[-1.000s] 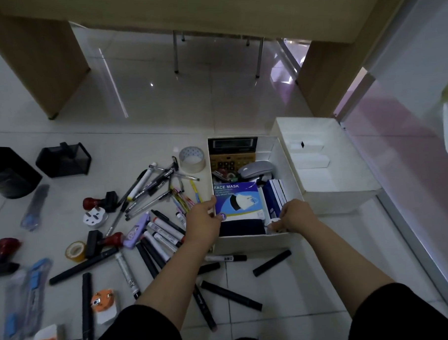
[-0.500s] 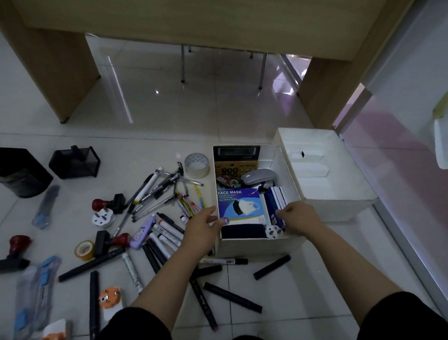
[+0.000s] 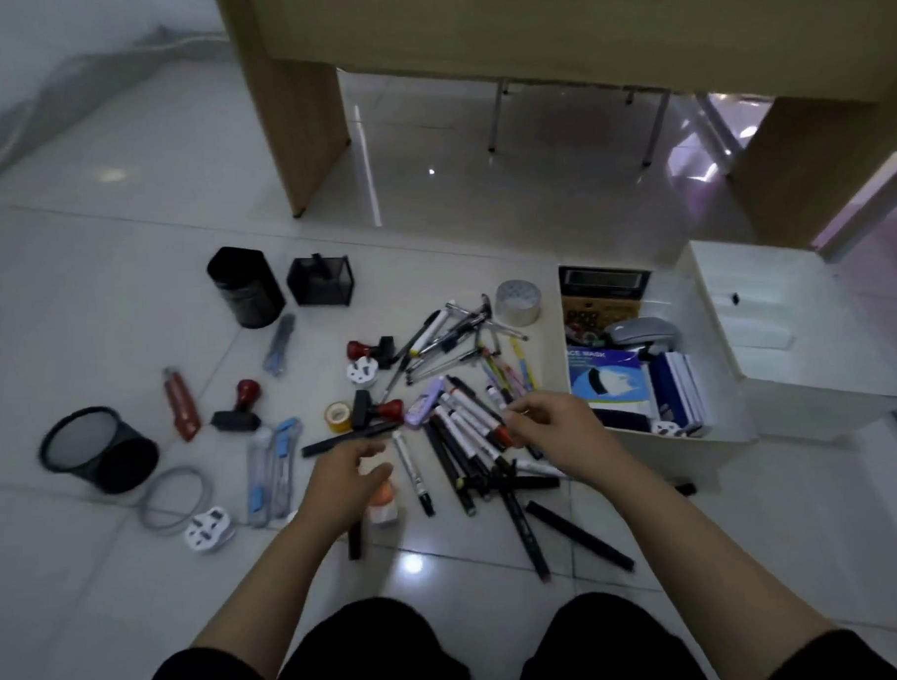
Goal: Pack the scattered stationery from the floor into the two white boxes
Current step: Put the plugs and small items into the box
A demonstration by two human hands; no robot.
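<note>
Now both hands hover over the heap of black and white marker pens (image 3: pixel 466 436) on the pale tiled floor (image 3: pixel 125 282). The left hand (image 3: pixel 347 478) hangs with loosely spread fingers, holding nothing, above a small orange-and-white item (image 3: pixel 384 502). The right hand (image 3: pixel 553 427) has curled fingers; whether it pinches a marker cannot be told. Just right stands the part-filled white box (image 3: pixel 697 437), with the second white box (image 3: pixel 797 376) beside it.
</note>
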